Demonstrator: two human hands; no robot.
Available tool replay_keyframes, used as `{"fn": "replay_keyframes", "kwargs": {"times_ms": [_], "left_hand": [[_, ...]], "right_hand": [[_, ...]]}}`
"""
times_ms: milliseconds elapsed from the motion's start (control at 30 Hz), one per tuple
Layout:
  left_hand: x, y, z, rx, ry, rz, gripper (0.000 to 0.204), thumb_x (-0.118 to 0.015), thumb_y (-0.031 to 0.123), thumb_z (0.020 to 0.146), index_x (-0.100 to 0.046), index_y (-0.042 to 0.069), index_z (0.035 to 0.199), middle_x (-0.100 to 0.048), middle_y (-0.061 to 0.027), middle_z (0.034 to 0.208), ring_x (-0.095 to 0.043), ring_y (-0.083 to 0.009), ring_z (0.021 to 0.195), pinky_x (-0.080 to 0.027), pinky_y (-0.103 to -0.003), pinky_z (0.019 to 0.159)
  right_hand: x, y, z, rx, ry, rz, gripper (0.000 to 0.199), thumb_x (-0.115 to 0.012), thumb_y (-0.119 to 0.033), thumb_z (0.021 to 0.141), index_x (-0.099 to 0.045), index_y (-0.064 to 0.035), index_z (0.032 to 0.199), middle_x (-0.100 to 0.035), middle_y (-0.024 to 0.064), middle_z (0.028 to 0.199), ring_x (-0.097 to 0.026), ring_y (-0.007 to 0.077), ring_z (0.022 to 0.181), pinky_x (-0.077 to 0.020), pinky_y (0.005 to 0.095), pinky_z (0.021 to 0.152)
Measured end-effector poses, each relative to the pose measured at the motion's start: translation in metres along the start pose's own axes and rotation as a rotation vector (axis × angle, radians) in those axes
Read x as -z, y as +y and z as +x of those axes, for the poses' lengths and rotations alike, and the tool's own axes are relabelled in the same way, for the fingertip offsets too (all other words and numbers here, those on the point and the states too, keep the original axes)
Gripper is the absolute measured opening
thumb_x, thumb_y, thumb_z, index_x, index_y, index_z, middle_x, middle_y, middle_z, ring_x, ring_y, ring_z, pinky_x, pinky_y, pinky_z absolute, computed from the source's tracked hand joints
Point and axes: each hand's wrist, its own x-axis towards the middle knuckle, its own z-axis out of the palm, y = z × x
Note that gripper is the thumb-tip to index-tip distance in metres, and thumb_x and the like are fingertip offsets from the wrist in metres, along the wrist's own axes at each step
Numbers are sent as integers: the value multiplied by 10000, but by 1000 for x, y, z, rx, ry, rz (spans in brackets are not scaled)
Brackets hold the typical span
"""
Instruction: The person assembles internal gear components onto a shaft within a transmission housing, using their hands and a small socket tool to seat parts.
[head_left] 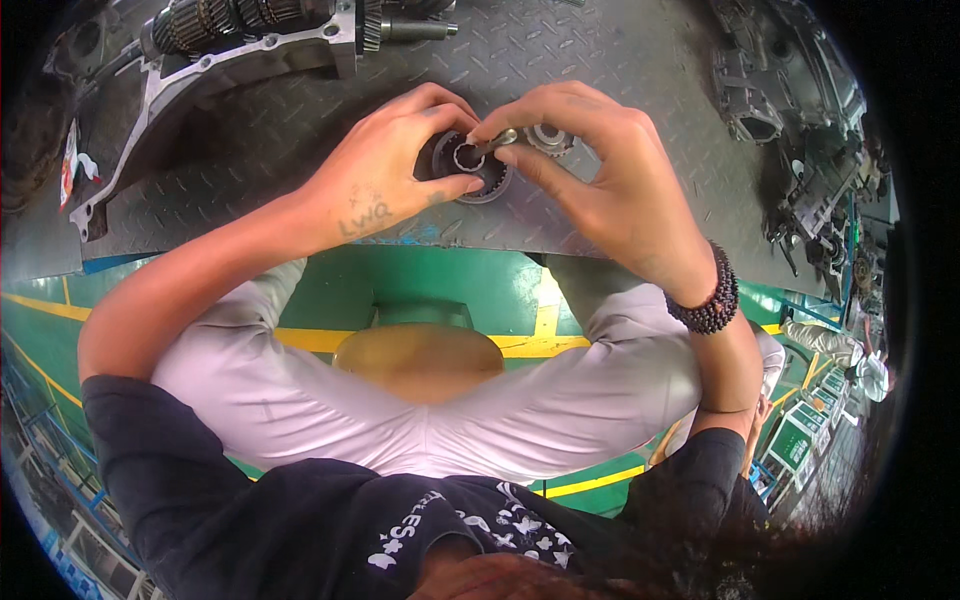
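- Head view: your left hand [385,170] sits at about 11 o'clock from frame centre, fingers curled round a dark ring-shaped gear hub [478,172], thumb pressed on its lower rim. Grip closed on it.
- Your right hand [600,170] at about 1 o'clock, thumb and forefinger pinched tight on a small metal pin [497,141], its tip poking into the hub's toothed bore.
- Hub rests on the steel tread-plate bench [620,60], near the bench's front edge, between both hands.
- A second, lighter toothed ring [549,137] lies just beside the hub at its 2 o'clock, partly hidden under your right fingers.
- Dark bead bracelet [710,295] on your right wrist.
- Gearbox housing with a geared shaft [240,40] lies at 11 o'clock on the bench, well apart from the hands.
- More cast housings [790,110] stacked at 2 o'clock, far bench side.
- Below the bench: green floor with yellow lines [440,270], round stool seat [420,360] between your knees.
- At 4 o'clock, near the rim, another person [850,355] in light clothes, small and blurred.
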Motion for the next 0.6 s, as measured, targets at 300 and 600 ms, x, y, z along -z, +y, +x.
{"fn": "replay_keyframes", "kwargs": {"times_ms": [300, 600], "left_hand": [[4, 4, 2, 90, -40, -44, 428, -842, 199, 841, -663, -3, 1173, -626, -109, 1219, -643, -270, 1087, -526, -377, 959], [4, 2, 2, 90, -5, -59, 420, -844, 162, 827, -674, -25, 1163, -638, -109, 1195, -655, -263, 1023, -537, -382, 930]], "right_hand": [[-12, 8, 4, 112, 36, -162, 147, -726, -140, 905, -739, -59, 1027, -741, 130, 934, -673, 348, 925, -553, 449, 819], [-1, -18, 12, 67, -4, -423, 153, -723, -186, 898, -684, -42, 867, -705, 110, 804, -665, 326, 860, -551, 444, 736]]}}
